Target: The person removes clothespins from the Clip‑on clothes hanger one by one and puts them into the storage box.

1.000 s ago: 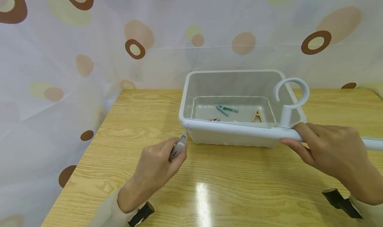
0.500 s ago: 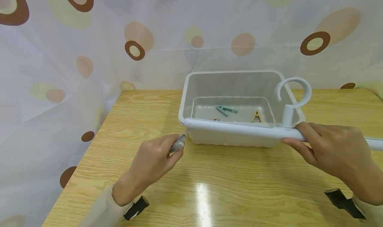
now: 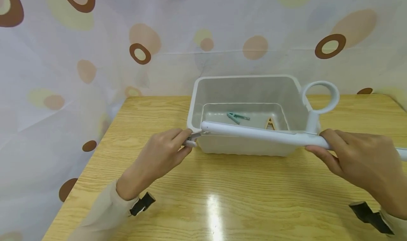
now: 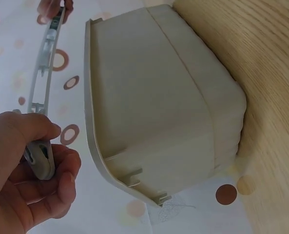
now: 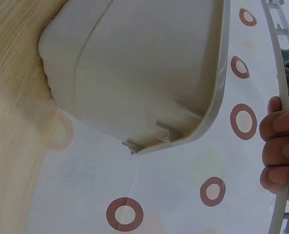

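Observation:
My left hand (image 3: pixel 159 152) pinches a grey clothespin (image 3: pixel 192 142) between thumb and fingers. The clothespin's tip meets the left end of a white plastic hanger (image 3: pixel 254 131), with the end of the bar right at its jaws. My right hand (image 3: pixel 365 159) grips the hanger just right of its round hook (image 3: pixel 335 96), fingers curled underneath in the right wrist view. The bar hangs over the front rim of a whitish plastic bin (image 3: pixel 245 77). Inside the bin lie a green clothespin (image 3: pixel 233 118) and an orange clothespin (image 3: pixel 270 123), partly hidden by the bar.
The bin stands on a wooden table (image 3: pixel 152 117), near its back edge. Behind and to the left hangs a white curtain (image 3: pixel 181 18) patterned with brown rings and pale ovals. Black straps (image 3: pixel 142 203) sit on both wrists.
My left hand has risen and tilted the clothespin, bringing its tip up to the hanger's end. The hanger has shifted slightly right and its left end has lifted. A reddish clothespin is now hidden.

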Action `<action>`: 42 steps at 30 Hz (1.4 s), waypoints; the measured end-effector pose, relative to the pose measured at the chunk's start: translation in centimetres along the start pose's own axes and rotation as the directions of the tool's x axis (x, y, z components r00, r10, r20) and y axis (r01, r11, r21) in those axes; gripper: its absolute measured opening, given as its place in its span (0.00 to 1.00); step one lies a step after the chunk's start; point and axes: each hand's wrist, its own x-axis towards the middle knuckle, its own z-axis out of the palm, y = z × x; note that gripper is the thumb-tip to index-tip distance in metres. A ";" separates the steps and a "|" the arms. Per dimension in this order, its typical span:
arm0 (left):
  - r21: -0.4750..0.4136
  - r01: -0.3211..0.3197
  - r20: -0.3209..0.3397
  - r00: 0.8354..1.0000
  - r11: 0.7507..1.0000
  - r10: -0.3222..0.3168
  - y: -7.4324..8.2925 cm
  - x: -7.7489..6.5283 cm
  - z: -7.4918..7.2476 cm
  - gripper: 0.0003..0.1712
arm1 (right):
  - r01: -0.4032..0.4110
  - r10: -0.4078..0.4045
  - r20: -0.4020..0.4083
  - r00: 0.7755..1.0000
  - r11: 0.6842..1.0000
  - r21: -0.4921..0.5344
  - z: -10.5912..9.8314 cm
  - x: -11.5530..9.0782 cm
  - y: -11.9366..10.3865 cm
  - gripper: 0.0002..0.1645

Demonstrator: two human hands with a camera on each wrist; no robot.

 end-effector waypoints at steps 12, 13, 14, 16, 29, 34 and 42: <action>0.021 -0.080 0.018 0.997 0.997 0.080 -0.7 0.8 -0.6 0.15 | -0.001 -0.001 -0.071 0.997 1.000 -0.015 0.3 -0.5 0.5 0.37; 0.027 -0.090 0.024 0.996 0.996 0.089 -0.8 0.8 -0.6 0.15 | 0.000 -0.001 -0.068 0.998 1.000 -0.016 0.2 -0.6 0.5 0.37; 0.030 -0.099 0.032 0.995 0.995 0.098 -0.9 0.8 -0.7 0.15 | -0.001 0.000 -0.067 0.998 1.000 -0.016 0.2 -0.6 0.5 0.38; 0.039 -0.119 0.049 0.992 0.992 0.117 -1.1 0.9 -1.0 0.15 | -0.005 0.004 -0.065 0.998 1.000 -0.017 0.2 -0.7 0.6 0.37; 0.067 -0.129 0.208 0.972 0.989 0.112 -3.5 1.4 -2.2 0.15 | 0.013 -0.013 -0.061 0.998 1.000 0.004 0.3 -1.2 0.3 0.37; 0.055 -0.088 0.250 0.966 0.995 0.072 -4.1 2.4 -2.0 0.13 | 0.029 -0.029 -0.019 0.999 1.000 0.010 0.3 -1.3 0.0 0.37; 0.003 -0.087 0.260 0.962 0.996 0.083 -4.0 4.0 -1.4 0.14 | 0.037 -0.037 0.034 0.999 0.999 0.012 -0.1 -1.2 -0.7 0.37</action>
